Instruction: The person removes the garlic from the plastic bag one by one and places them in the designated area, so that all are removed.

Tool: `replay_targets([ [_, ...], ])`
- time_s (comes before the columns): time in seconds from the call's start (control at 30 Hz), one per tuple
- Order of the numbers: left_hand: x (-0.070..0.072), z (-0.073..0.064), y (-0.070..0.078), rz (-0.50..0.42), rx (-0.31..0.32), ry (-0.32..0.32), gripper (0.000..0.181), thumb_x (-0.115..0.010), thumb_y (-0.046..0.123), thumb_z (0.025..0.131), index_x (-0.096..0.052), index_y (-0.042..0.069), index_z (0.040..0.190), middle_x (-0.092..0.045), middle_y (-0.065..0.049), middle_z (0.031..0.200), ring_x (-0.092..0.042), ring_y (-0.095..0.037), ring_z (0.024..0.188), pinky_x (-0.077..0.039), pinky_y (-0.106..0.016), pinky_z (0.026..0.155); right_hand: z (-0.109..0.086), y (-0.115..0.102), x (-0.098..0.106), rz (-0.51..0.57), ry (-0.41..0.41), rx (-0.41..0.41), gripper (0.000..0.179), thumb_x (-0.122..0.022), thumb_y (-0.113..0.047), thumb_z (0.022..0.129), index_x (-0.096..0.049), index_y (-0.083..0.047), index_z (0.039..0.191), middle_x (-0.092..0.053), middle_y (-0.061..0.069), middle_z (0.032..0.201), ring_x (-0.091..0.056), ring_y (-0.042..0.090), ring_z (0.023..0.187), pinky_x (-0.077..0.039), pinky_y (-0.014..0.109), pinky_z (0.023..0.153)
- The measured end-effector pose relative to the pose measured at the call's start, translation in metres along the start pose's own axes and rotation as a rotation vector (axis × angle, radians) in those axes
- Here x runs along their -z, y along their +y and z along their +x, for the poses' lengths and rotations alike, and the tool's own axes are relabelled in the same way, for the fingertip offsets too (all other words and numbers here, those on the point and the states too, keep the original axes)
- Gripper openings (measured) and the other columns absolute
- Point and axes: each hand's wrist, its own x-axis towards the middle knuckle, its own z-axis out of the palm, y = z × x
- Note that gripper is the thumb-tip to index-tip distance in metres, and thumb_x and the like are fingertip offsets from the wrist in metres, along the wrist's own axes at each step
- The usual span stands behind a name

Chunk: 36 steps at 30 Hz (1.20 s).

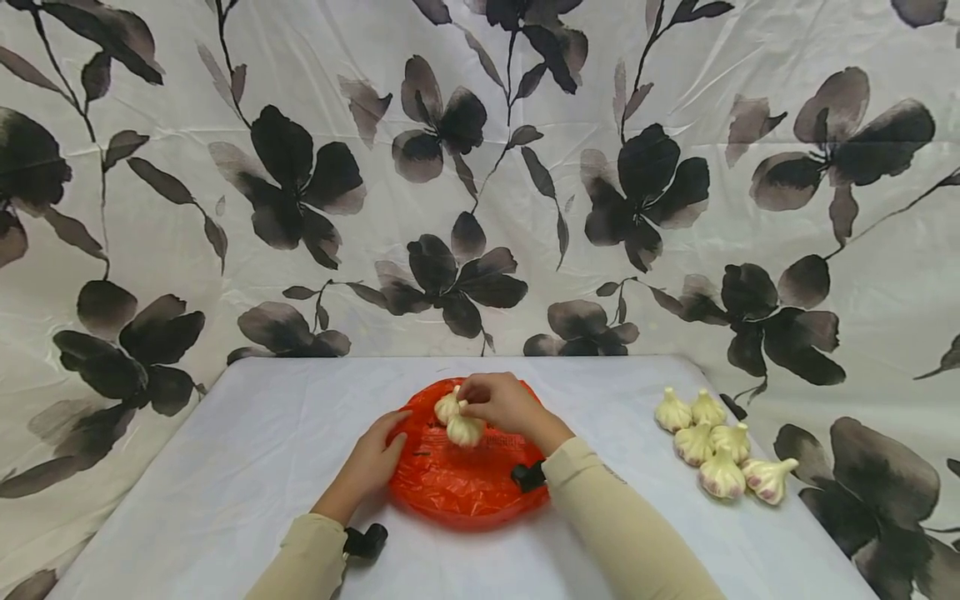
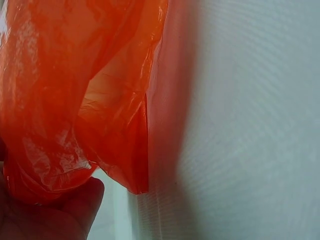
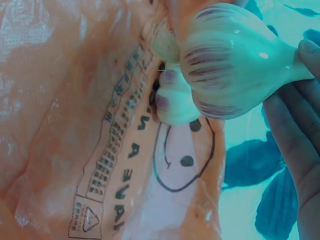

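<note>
My right hand [image 1: 498, 400] pinches a garlic bulb [image 1: 465, 430] by its stem, low over a round, red plastic bag [image 1: 457, 487]. In the right wrist view the held bulb shows purple streaks, with fingers round its stem end at the right edge. Just behind it another garlic bulb [image 3: 177, 102] is against the printed side of the bag. At the bag's left rim my left hand [image 1: 375, 454] holds the edge, thumb towards the near side and fingers towards the far side. The left wrist view shows the thumb [image 2: 92, 200] beside the crumpled red film; the other fingers are mostly hidden.
Several garlic bulbs [image 1: 693, 444] lie grouped on the white table [image 1: 600, 417] near its right edge. Behind the table hangs a white cloth [image 1: 360, 50] with dark flowers. Both wrists carry small black cameras.
</note>
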Motion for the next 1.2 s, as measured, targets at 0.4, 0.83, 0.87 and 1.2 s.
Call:
replay_targets([
  [0.4,-0.001,0.000,0.000,-0.004,-0.014,0.005,0.044,-0.045,0.013,0.100,-0.044,0.006,0.143,-0.039,-0.020,0.150,-0.034,-0.040,0.141,-0.029,-0.058,0.115,-0.010,0.009,0.019,0.017,0.069,-0.012,0.011,-0.071,-0.021,0.088,-0.069,-0.017,0.098,-0.072,-0.005,0.097,-0.069,0.010,0.094,-0.056,0.029,0.084],
  [0.83,0.003,0.003,0.002,-0.014,-0.010,0.008,0.044,-0.046,0.013,0.099,-0.044,0.005,0.143,-0.039,-0.021,0.150,-0.035,-0.041,0.140,-0.030,-0.058,0.114,-0.015,0.013,0.043,-0.027,0.148,0.014,0.016,-0.073,-0.023,0.086,-0.070,-0.014,0.100,-0.073,-0.003,0.094,-0.070,0.012,0.092,-0.057,0.031,0.084],
  [0.87,0.004,0.004,0.002,-0.013,-0.012,0.010,0.044,-0.046,0.013,0.099,-0.044,0.005,0.143,-0.039,-0.021,0.150,-0.035,-0.041,0.140,-0.030,-0.058,0.114,-0.015,0.014,0.044,-0.028,0.154,0.009,0.017,-0.073,-0.023,0.086,-0.070,-0.015,0.100,-0.073,-0.003,0.094,-0.070,0.012,0.092,-0.056,0.032,0.084],
  [1.2,0.002,0.004,-0.001,-0.002,-0.018,0.009,0.044,-0.046,0.013,0.099,-0.045,0.006,0.142,-0.040,-0.020,0.149,-0.035,-0.040,0.140,-0.029,-0.058,0.114,-0.026,0.021,0.058,-0.002,0.205,-0.012,0.015,-0.074,-0.021,0.085,-0.070,-0.018,0.099,-0.073,0.000,0.097,-0.071,0.015,0.095,-0.058,0.035,0.087],
])
